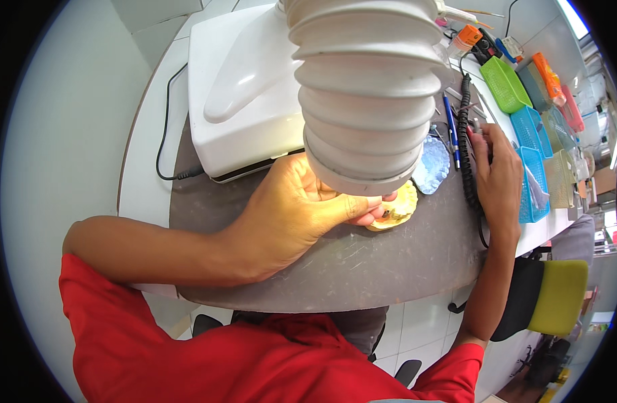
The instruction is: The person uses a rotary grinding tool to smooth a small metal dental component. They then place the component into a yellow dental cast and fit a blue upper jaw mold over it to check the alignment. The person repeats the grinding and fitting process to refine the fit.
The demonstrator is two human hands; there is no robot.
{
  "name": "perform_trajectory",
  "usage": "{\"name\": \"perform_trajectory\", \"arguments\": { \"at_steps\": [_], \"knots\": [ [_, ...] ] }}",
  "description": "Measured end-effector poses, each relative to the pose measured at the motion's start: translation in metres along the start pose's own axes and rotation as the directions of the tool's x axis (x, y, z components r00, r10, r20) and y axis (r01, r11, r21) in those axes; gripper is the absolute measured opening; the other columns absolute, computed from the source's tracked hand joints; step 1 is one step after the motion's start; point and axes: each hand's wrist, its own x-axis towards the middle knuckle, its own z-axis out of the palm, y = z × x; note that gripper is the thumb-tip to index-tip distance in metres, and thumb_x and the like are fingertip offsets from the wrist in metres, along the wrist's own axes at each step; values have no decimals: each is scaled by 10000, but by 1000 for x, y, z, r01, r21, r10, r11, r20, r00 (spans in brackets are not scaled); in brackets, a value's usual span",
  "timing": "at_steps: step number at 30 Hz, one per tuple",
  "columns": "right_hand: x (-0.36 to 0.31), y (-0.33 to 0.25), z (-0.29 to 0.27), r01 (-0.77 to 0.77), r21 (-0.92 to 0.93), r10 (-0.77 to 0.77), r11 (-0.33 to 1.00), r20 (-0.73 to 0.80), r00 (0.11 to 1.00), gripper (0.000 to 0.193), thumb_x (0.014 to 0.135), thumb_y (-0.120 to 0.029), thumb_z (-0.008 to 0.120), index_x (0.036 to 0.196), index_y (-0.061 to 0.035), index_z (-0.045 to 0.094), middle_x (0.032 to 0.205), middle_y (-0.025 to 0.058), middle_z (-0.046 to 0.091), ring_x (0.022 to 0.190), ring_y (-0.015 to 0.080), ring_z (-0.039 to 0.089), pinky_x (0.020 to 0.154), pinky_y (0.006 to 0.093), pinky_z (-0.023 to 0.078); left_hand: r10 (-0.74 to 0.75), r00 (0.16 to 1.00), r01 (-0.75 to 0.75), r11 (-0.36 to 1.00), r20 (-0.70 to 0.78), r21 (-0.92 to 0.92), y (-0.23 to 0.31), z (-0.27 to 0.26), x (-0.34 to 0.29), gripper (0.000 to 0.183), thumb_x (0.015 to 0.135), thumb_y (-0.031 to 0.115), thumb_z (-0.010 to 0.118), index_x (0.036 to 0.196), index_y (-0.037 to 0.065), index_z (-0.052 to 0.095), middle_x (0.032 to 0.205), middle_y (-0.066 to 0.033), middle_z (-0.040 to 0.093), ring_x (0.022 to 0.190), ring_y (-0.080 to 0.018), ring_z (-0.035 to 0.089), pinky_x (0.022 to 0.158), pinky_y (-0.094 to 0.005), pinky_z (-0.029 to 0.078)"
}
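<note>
Yellow cast: a curved, knobbly piece (404, 209) is lying right of the frame's middle, its matt surface glowing under bright light.
Left hand: the thumb and fingers of the left hand (352, 207) are closing narrowly on the yellow cast's left edge; the hose mouth is hiding part of the grip.
Right hand: the right hand (499, 161), at the right of the frame, is curling its fingers around a slim grey tool (476, 125), mostly hidden.
Hose: a white ribbed hose (365, 87) is hanging over the left fingertips, its rings bulging smoothly.
Blue cast: a pale, rough-faced blue cast (433, 166) is resting just beyond the yellow one.
Cord: a black coiled cord (465, 134) is running between a slender blue pen (451, 131) and the right hand.
Counter: the grey, scratched counter (308, 285) is curving along its front edge.
Housing: a glossy white housing (248, 87) is standing upper left.
</note>
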Motion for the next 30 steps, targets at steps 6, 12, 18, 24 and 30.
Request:
{"name": "perform_trajectory", "arguments": {
  "at_steps": [6,12,18,24,30],
  "knots": [
    [-16,-41,-20,101,221,-83,970,-88,993,254,998,-254,539,978,-6,593,726,180,624,635,315,618,608,397,450,-41,999,44,995,35,-90,-3,-4,3,205,938,71,663,1108,-43,645,1017,-85,696,922,-100,644,874,-231,510],
    [-27,-66,-9,441,313,-443,841,-68,894,606,635,-543,877,701,-55,524,540,46,482,433,188,462,420,323,331,-47,994,69,972,99,-225,-3,-4,5,208,922,36,668,1113,-39,636,997,-74,689,913,-105,637,862,-245,512],
    [-33,-70,-4,443,214,-454,871,3,891,613,543,-525,896,700,-27,576,566,35,484,470,170,460,463,296,362,-44,995,60,980,90,-191,-2,-5,5,178,914,19,670,1080,-37,638,949,-56,679,883,-89,617,800,-246,508],
    [-33,-67,-3,440,247,-453,863,-6,892,583,567,-458,911,629,-41,508,543,41,450,458,177,432,445,308,338,-105,992,116,976,66,-183,6,-1,4,126,912,3,659,1031,-32,633,928,-51,667,857,-82,595,767,-242,492],
    [-33,-66,6,453,246,-456,857,-48,889,613,605,-549,853,602,-84,454,503,37,421,421,190,429,412,341,305,-54,991,76,980,122,-182,5,-3,6,77,926,9,635,990,-34,624,907,-60,651,835,-102,584,750,-251,482]
  ]
}}
